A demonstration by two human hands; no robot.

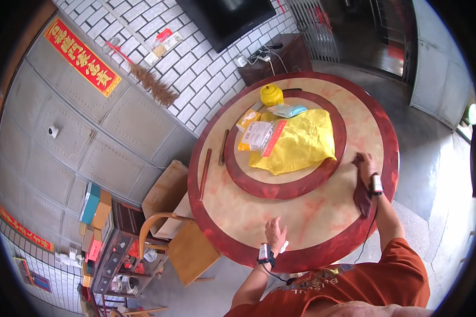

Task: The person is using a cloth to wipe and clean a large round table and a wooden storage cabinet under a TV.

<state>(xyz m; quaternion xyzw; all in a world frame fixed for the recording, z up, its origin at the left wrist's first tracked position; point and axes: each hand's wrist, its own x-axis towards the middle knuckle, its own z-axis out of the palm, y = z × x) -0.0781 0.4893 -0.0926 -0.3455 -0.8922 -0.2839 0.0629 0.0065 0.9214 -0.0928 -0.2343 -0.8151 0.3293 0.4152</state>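
Note:
A round table (309,241) with a dark red rim stands before me, a smaller round turntable (275,193) at its middle. My right hand (367,166) grips a dark maroon cloth (363,200) against the tabletop near the right rim. Over the near edge, my left hand (275,233) is held with its fingers apart; a small white thing (284,247) shows beside its palm, and whether the hand holds it I cannot tell. On the turntable lie a yellow bag (307,142), a clear plastic packet (258,134), a blue packet (287,110) and a yellow lidded pot (271,95).
Two narrow sticks (205,174) lie on the table's left side. A wooden chair (194,251) and an open cardboard box (164,190) stand close to the left rim. Behind the table is a dark cabinet (277,59) with cables. A cord hangs from each wrist device.

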